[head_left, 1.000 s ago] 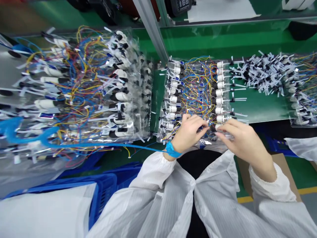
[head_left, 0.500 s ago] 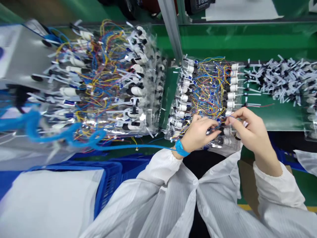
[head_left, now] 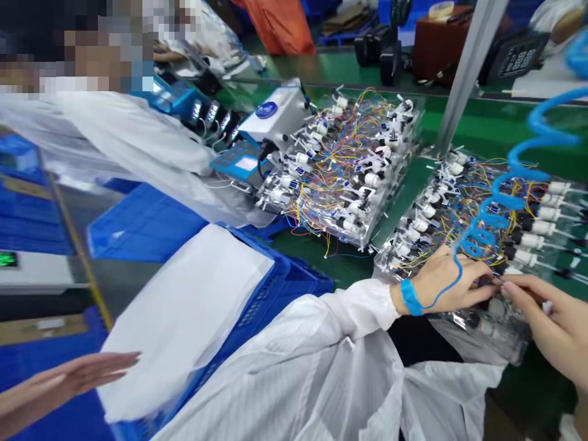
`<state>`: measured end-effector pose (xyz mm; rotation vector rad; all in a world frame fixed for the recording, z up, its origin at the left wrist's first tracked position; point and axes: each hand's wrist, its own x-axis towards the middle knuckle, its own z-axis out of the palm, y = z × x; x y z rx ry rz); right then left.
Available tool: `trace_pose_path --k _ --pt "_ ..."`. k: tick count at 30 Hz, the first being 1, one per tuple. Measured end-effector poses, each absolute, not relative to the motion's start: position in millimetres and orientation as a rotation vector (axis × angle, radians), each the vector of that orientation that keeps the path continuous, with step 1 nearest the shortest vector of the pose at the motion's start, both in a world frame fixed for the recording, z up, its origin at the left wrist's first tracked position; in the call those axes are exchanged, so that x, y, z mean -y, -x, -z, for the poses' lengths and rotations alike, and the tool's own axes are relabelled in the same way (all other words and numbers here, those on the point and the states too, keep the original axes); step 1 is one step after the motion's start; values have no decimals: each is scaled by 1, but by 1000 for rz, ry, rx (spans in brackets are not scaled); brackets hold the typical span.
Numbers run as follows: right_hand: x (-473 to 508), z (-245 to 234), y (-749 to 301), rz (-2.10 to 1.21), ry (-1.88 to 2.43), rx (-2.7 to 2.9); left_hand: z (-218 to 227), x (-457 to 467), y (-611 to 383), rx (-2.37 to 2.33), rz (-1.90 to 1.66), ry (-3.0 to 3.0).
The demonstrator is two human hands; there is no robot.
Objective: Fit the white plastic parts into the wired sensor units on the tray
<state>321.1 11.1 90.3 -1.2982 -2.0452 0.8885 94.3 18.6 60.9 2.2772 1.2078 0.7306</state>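
My left hand point(head_left: 452, 283), with a blue wrist strap point(head_left: 410, 297) and its coiled blue cord point(head_left: 500, 202), rests on the near edge of a clear plastic tray point(head_left: 491, 331) full of small white-and-black parts with coloured wires. Its fingers are pinched together on something small that I cannot make out. My right hand point(head_left: 549, 318) comes in from the right, fingertips meeting the left hand's, pinched on the same spot over the tray.
A second clear tray of wired parts point(head_left: 342, 165) lies further left, beside a white device point(head_left: 275, 113). A blue crate point(head_left: 275, 282) with white sheets point(head_left: 184, 312) stands at my left. A person in a white coat point(head_left: 119, 141) is at upper left; another person's hand point(head_left: 68, 380) is at lower left. A metal post point(head_left: 468, 61) rises behind.
The view has swung sharply left, bringing a co-worker and the blue crate into sight. My hands stay pinched together over the tray's near edge, now at the right of the picture.
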Motion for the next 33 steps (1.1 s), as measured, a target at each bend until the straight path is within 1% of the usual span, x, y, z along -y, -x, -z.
trace_pose_path --k 3,7,13,18,23,25,30,33 --pt "-5 -106 -309 -823 1454 2064 -62 -13 -95 -1216 -781 -2269" --pt "-4 -120 -295 -909 1466 2069 -62 -10 -93 -1213 -837 -2252" --pt "-3 -123 -298 -990 1568 2015 -64 -9 -92 -1184 -891 -2223" --pt "-1 -122 -303 -1069 1559 1941 -70 -8 -86 -1150 -762 -2258" --pt "-2 -120 -303 -1120 1530 1912 -68 -11 -86 -1186 -837 -2012" --pt "-3 -120 -304 -1127 1513 1924 -68 -13 -86 -1182 -807 -2020" --pt "-1 -117 -309 -1211 1470 1942 -69 -18 -85 -1139 -621 -2308" --pt "-1 -109 -317 -1257 1415 1934 -69 -23 -84 -1107 -511 -2342"
